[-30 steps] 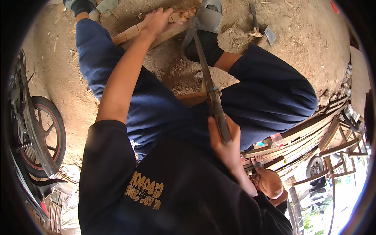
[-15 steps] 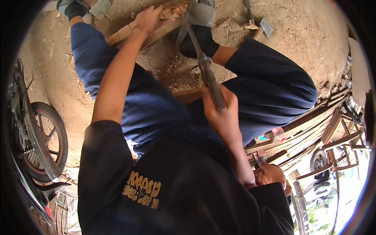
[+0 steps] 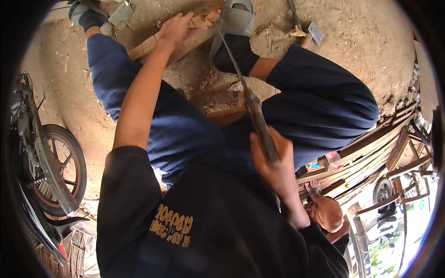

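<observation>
My right hand is closed round the dark handle of a handsaw, low over my lap. Its thin blade slants away to the far end of a wooden piece with cross lines or cuts along it. My left hand lies on top of that wood, fingers stretched and thumb apart, to the left of the blade. My right foot in a grey sandal is just right of the blade. The contact between blade and wood is too small to make out.
A tool with a flat metal head and another dark tool lie on the dirt floor at far right. A motorbike wheel stands left. Planks, a clear bottle and another person's leg are at right.
My right hand has drawn the saw back toward my body and slightly right. My left hand stays on the wood. The view has shifted a little.
</observation>
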Available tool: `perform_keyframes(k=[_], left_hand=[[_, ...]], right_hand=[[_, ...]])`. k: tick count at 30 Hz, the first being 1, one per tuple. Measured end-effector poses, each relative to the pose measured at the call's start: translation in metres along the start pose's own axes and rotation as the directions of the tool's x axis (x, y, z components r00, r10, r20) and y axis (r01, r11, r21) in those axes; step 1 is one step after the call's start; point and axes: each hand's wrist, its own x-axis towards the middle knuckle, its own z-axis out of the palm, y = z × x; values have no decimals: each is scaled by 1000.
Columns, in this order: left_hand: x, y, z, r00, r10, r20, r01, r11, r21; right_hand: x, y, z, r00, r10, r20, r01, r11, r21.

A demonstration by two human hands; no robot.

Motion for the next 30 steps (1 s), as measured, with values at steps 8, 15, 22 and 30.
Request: perform_keyframes(k=[8,15,22,30], left_hand=[[6,1,6,1000,5,-8,-5,999,-34],[1,-1,10,1000,-21,-20,20,998,-58],[-1,-10,18,994,22,-110,-20,1000,23],[5,-8,8,999,-2,-43,1,1000,-30]], right_hand=[[36,12,20,999,-41,-20,42,999,27],[28,7,10,999,42,15,-42,999,29],[3,-7,-2,998,65,5,-65,997,31],[7,2,0,999,43,5,-43,999,13]])
